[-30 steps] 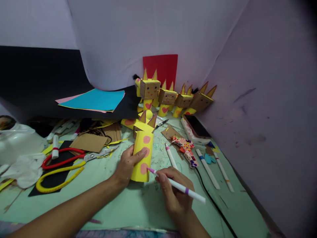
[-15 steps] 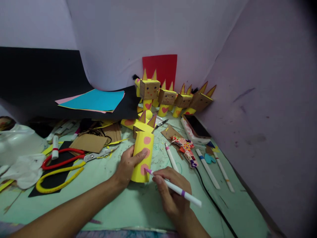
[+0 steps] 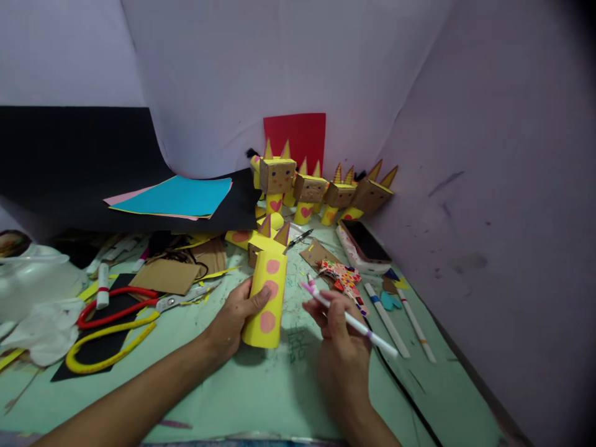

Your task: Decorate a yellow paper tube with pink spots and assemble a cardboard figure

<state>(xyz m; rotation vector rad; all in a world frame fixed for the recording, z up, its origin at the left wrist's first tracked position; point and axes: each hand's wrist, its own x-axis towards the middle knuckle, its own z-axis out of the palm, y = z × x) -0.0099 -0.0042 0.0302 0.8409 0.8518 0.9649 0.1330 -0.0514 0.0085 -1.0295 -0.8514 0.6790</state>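
My left hand [image 3: 233, 318] grips a yellow paper tube [image 3: 266, 298] with three pink spots, which stands tilted on the green mat [image 3: 261, 391]. My right hand [image 3: 342, 338] holds a white marker [image 3: 349, 320] with a pink tip, lifted off the tube and pointing up and left. The marker tip hangs a short way to the right of the tube, not touching it. Behind the tube lies a cardboard head with brown and yellow ears [image 3: 270, 233].
Several finished box-headed yellow figures [image 3: 316, 189] stand at the back by a red card [image 3: 295, 133]. Red and yellow scissors [image 3: 112, 316] lie left. Loose markers [image 3: 395, 316], a patterned paper scrap [image 3: 344, 276], a phone [image 3: 365, 242] and a black cable [image 3: 400, 385] lie right. Blue paper [image 3: 179, 195] rests on black card.
My right hand has lifted the marker away from the tube's lowest spot and moved it up and to the right. The left hand keeps its grip on the tube.
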